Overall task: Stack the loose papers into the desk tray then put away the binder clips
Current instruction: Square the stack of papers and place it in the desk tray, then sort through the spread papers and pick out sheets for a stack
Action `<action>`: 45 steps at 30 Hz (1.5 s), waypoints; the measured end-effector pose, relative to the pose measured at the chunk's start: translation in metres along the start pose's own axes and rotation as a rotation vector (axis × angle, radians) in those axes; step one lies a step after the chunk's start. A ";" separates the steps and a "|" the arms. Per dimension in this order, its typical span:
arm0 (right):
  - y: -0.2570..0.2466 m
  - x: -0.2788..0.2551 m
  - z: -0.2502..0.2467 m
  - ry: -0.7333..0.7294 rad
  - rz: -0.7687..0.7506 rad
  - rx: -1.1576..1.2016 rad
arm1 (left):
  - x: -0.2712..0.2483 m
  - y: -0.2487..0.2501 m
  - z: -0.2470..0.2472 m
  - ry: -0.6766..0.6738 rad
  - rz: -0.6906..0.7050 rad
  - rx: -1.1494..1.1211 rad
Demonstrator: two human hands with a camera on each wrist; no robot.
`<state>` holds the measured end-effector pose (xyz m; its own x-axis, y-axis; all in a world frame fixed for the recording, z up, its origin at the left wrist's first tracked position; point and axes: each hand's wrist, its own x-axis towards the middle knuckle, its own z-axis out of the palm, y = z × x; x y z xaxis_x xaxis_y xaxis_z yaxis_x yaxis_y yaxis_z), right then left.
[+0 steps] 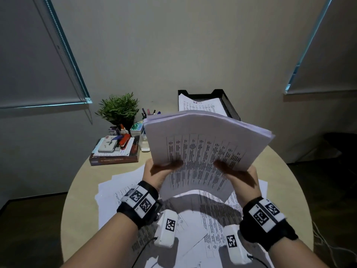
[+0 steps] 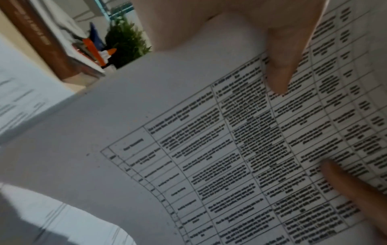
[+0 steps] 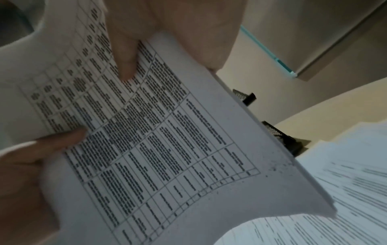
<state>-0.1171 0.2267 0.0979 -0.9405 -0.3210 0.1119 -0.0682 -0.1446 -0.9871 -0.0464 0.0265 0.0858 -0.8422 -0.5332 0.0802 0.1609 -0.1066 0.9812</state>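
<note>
Left hand (image 1: 154, 174) and right hand (image 1: 244, 176) each pinch the paper sheaf (image 1: 204, 144) at its near corners; judged light, floppy, prone to fanning; support underneath

On the round worktop (image 1: 81, 182), at ten o'clock, a potted plant (image 1: 118, 109) stands behind a book (image 1: 116, 158) bearing a red stapler (image 1: 124, 140).

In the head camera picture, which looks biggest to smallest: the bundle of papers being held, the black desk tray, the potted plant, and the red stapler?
1. Held paper stack, though nearest the camera.
2. Desk tray and potted plant: too alike, tray partly hidden.
3. Red stapler.
</note>
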 end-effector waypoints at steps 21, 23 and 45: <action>0.083 -0.004 -0.010 0.134 0.414 -0.224 | -0.014 -0.069 -0.001 0.058 -0.498 0.285; 0.078 -0.004 -0.015 0.119 0.401 -0.191 | -0.014 -0.060 0.002 0.026 -0.508 0.317; 0.127 -0.008 -0.065 -0.027 0.831 -0.145 | -0.057 -0.094 -0.041 -0.616 -1.118 0.110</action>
<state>-0.1401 0.2712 -0.0356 -0.6956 -0.2924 -0.6563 0.5987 0.2690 -0.7544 0.0079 0.0323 -0.0179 -0.5937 0.2788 -0.7549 -0.8037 -0.1575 0.5739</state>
